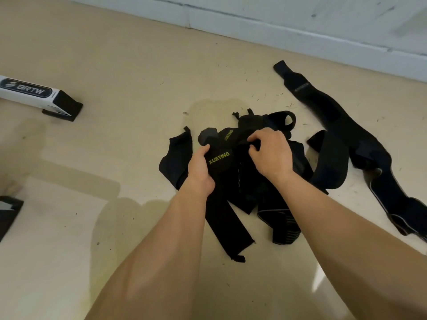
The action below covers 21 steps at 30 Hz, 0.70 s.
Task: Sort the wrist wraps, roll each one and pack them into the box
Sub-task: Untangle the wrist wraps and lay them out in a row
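A tangled pile of black wrist wraps (245,181) lies on the beige floor in the middle of the view. My left hand (199,168) grips a wrap with yellow-green XUEYING lettering (219,158) at the pile's left side. My right hand (270,151) pinches black fabric on top of the pile, its fingers curled into the cloth. A long black wrap (332,116) lies stretched out on its own to the right, running from the far wall toward the near right. A white and black box (34,93) marked BRTW sits at the far left with its end flap open.
A pale grey wall base (277,21) runs along the back of the floor. A dark object (9,213) shows at the left edge. Stains and small bits of debris mark the floor around the pile.
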Motion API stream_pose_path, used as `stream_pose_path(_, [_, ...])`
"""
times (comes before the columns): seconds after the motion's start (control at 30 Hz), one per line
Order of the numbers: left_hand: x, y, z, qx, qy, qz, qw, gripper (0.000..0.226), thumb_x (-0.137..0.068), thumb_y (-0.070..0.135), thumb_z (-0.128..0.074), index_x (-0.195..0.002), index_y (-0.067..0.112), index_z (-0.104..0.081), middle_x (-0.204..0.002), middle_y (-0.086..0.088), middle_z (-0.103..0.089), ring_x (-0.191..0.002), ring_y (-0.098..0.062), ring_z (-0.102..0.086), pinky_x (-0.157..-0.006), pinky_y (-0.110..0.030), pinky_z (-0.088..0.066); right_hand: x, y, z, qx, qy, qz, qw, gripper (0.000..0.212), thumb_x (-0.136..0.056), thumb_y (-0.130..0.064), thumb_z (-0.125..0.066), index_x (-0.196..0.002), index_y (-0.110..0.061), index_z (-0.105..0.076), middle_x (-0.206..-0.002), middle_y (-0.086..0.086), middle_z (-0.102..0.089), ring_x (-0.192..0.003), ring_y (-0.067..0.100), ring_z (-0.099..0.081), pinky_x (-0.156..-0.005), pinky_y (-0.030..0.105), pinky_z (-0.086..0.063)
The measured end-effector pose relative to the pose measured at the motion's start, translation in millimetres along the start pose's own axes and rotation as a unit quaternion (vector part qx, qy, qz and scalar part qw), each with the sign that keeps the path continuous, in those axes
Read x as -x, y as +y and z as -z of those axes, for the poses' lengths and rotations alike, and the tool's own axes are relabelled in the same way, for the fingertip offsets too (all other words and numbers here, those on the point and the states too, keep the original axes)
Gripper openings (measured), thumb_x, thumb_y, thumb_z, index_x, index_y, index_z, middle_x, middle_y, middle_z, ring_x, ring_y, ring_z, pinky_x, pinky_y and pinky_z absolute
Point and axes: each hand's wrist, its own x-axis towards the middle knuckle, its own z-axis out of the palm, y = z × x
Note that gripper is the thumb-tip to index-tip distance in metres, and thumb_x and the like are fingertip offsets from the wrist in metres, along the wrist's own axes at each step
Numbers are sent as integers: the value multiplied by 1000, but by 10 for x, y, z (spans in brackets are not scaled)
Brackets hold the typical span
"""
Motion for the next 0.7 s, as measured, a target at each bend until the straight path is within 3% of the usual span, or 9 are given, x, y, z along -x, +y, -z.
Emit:
stream_pose_path(0.2, [43,3,-113,-7,-35,25,999,32,-100,30,-63,-125,10,-66,-121,-19,-73,-113,-38,-70,-108,-54,-50,510,129,-66,30,45,97,994,10,-88,-15,-71,-96,-20,-76,-96,-6,-70,-87,14,-51,-67,26,-41])
stream_pose_path(0.27, [59,3,-119,-43,-38,22,998,32,-101,29,-63,-126,9,-67,-120,-19,-74,-111,-38,-71,-106,-54,-52,619,207,-93,40,15,108,993,9,-87,-16,-72,-94,-20,-75,-91,-6,-70,-84,16,-52,-66,30,-46])
stream_pose_path(0.4, [34,-9,-116,-133,-33,-16,990,26,-102,27,-64,-122,11,-69,-116,-15,-75,-109,-34,-72,-103,-54,-54,594,258,-24,-4,-74,47,996,11,-91,-32,-67,-97,-24,-73,-89,-10,-68,-89,15,-57,-78,34,-51])
stream_pose_path(0.5, [24,-16,-106,-144,-28,-22,989,23,-103,26,-62,-119,12,-70,-116,-14,-75,-109,-32,-72,-104,-52,-54,444,191,73,-58,-55,-28,996,23,-96,-30,-62,-118,-23,-67,-115,-5,-62,-105,16,-59,-83,30,-52])
stream_pose_path(0.57, [26,-14,-103,-150,-27,-17,988,23,-103,27,-62,-119,12,-70,-117,-14,-75,-110,-32,-72,-105,-50,-54,275,162,121,3,-59,-40,997,42,-96,-28,-61,-138,-21,-56,-136,3,-52,-124,23,-51,-95,37,-51])
stream_pose_path(0.7, [7,-39,-94,-129,-31,-3,991,28,-102,29,-62,-124,13,-69,-119,-14,-75,-111,-33,-72,-105,-51,-54,-104,41,157,71,-203,-36,976,67,-92,-26,-63,-154,-19,-38,-151,11,-44,-136,33,-45,-108,47,-44])
